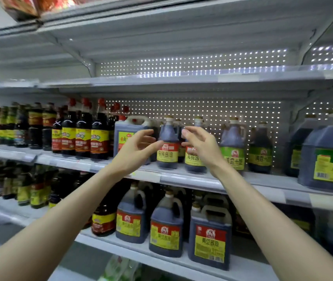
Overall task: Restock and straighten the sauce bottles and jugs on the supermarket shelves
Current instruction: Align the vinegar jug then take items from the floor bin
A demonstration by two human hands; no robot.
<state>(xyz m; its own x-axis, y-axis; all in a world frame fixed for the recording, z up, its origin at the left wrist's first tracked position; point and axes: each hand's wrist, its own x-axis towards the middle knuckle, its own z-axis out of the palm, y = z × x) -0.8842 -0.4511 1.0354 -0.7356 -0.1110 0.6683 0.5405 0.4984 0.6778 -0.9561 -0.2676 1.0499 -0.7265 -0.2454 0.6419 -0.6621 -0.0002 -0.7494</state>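
At white middle shelf [267, 180] | left hand [139, 148] grip spread | right hand [201, 146] grip spread | perforated backboard [212, 110]

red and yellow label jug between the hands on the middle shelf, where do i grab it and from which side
Probably the narrow neck just under the cap of the red and yellow label jug, coming in from the front. It stands upright near the shelf edge, with the square jug and a twin jug close on either side, so a side approach has little room.
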